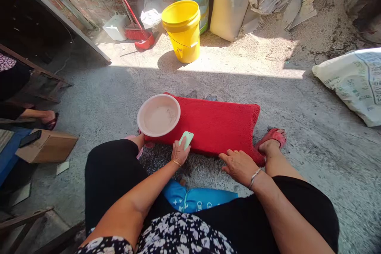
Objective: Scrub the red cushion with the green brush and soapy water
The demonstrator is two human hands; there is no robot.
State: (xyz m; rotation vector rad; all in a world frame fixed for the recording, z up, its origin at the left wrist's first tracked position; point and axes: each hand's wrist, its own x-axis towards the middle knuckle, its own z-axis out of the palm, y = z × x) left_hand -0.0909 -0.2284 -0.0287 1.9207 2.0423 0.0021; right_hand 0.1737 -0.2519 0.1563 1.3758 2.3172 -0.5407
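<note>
A low bench-like block under a red fuzzy cover (pixel 217 125) lies across the floor before me. My left hand (pixel 180 151) is closed on a pale green flat piece with rounded corners (pixel 187 139), at the cover's near edge; I cannot tell its kind. Just left of it, a pale pink basin (pixel 159 115) rests over the block's left end, with a little cloudy content inside. My right hand (pixel 239 164) hangs by the near right edge, fingers loosely spread and nothing in them. Whether its fingertips touch the cover is unclear.
Beyond the block stand a yellow bucket (pixel 181 33), a red broom (pixel 135 31) and full sacks (pixel 230 4). A white printed sack (pixel 354 83) lies at right. On the left are a cardboard box (pixel 49 147), a dark phone (pixel 30 138) and another person's foot (pixel 49 119).
</note>
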